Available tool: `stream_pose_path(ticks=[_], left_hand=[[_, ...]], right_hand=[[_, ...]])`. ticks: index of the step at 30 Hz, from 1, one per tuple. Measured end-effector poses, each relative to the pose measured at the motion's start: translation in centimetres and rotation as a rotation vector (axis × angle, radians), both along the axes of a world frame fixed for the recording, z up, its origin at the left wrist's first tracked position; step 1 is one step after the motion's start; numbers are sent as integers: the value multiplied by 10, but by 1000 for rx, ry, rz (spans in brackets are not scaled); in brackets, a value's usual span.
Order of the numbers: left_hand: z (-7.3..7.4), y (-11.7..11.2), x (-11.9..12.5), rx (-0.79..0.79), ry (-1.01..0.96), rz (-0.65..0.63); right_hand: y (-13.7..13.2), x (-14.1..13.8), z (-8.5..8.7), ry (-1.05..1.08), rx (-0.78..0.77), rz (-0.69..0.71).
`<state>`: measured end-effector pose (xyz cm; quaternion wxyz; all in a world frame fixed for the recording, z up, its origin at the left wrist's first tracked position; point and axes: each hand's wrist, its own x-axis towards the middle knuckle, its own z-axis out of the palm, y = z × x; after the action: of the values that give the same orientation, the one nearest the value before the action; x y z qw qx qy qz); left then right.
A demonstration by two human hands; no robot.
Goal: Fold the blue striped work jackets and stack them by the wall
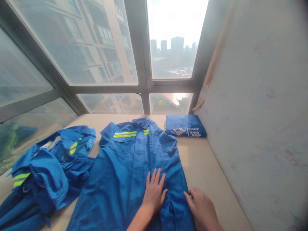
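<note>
A blue work jacket (125, 170) with a collar and yellow-green reflective strips is spread front side up before me. My left hand (155, 191) lies flat on its lower front, fingers spread and pressing on the cloth. At the jacket's right side edge, my right hand (201, 203) has its fingers curled, with thumb and forefinger at the border of the fabric. Its fingertips are partly hidden. The lower hem runs out of view at the bottom.
A crumpled heap of blue workwear (53, 170) with reflective strips lies left. A folded blue garment (186, 125) with white printing rests at the back right, by the wall (262, 128). Framed windows (141, 88) rise behind the pale surface (207, 166).
</note>
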<state>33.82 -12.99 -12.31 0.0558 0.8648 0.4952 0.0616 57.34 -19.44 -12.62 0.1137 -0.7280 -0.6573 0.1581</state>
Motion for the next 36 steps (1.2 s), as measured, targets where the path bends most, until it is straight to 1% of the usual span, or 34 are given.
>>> stream_pose_path(ticks=[2, 3, 5, 7, 9, 11, 13, 16, 18, 20, 23, 26, 28, 31, 33, 34, 35, 36], left_hand=[[1, -10, 2, -20, -26, -43], [1, -16, 4, -34, -46, -75], [-1, -25, 8, -70, -80, -139], [-6, -33, 10, -108, -95, -167], [-12, -37, 11, -141, -100, -171], [-15, -39, 11, -163, -103, -165], [-15, -40, 10, -173, -105, -164], [-9, -43, 10, -172, -108, -160], [-4, -45, 10, -178, -121, -156], [1, -46, 10, -193, -137, -154], [5, -46, 8, -216, -164, -140], [1, -48, 9, -231, -260, -113], [-5, -51, 12, -222, -389, -50], [-12, -55, 9, -157, -593, 146], [-12, -51, -10, -71, -631, 245], [-9, -46, -26, -12, -610, 281], [-6, -39, -49, 52, -566, 314], [-1, -29, -75, 124, -510, 372]], right_hand=[[21, -2, 1, 19, 136, 33], [35, -5, 1, 44, 206, 74], [69, -14, 0, 103, 317, 204], [108, -25, 0, 124, 379, 340], [148, -32, 2, 77, 361, 416], [184, -30, 6, -20, 270, 417], [213, -23, 9, -93, 198, 358], [238, -15, 14, -126, 187, 247], [242, -20, 14, -143, 200, 210], [237, -32, 11, -152, 219, 235], [213, -54, -4, -168, 260, 284], [183, -69, -26, -161, 318, 237], [164, -75, -40, -117, 347, 239], [147, -77, -54, -76, 372, 290], [143, -75, -59, -80, 393, 306], [143, -73, -60, -84, 407, 311], [144, -70, -61, -89, 423, 315], [145, -68, -62, -95, 440, 323]])
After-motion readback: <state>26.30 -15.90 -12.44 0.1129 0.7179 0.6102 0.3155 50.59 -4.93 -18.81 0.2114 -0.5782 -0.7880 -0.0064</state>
